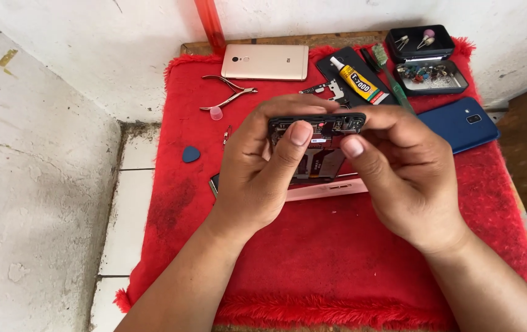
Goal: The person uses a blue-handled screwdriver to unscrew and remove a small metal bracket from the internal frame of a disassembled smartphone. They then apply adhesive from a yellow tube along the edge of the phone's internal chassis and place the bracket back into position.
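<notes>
A red fringed mat (337, 258) covers the work surface, and both hands work above its centre. The left hand (257, 172) and the right hand (405, 178) jointly grasp a narrow black phone frame part (317, 123), held edge-on and roughly level between them — the left fingers curl over its top edge with the thumb pressed against its near face, while the right thumb and forefinger pinch its right end. Neither grip is released; both are closed on the part. Both forearms enter from the bottom of the view and angle inward, wrists slightly raised. Directly beneath the hands lies an opened pink phone body (325, 184), its internals exposed, resting on the mat. A blue phone (460, 123) lies just to the right of the right hand, and a gold phone (266, 61) lies face-down near the far edge. An open black parts case (426, 58) sits at the far right corner, with a glue tube (357, 80) beside it on a dark panel. Metal cutters (226, 92) lie left of centre — a blue pick (191, 154) sits nearer the mat's left edge.
</notes>
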